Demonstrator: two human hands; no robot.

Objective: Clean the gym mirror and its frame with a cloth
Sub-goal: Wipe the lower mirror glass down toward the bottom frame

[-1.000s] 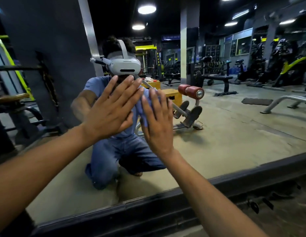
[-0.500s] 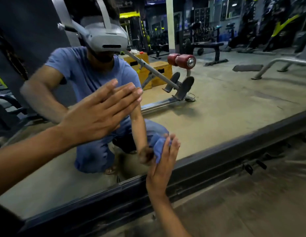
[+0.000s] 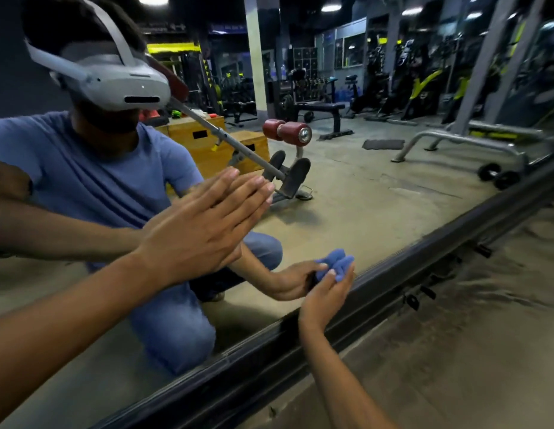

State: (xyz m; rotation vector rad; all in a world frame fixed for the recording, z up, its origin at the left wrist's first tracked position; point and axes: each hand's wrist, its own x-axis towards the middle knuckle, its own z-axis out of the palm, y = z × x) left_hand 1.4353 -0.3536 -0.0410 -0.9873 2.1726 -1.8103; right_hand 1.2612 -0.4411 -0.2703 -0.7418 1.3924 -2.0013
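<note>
Your right hand (image 3: 326,297) is down low now, having swept from chest height to the bottom of the large wall mirror (image 3: 377,187) in the past second, its fingers curled round the crumpled blue cloth (image 3: 336,267), pressing it to the glass just above the dark metal bottom frame (image 3: 424,264). Your left hand (image 3: 204,233) stays flat on the glass, fingers straight, bracing you. That puts the lower edge and frame next in line for wiping.
</note>
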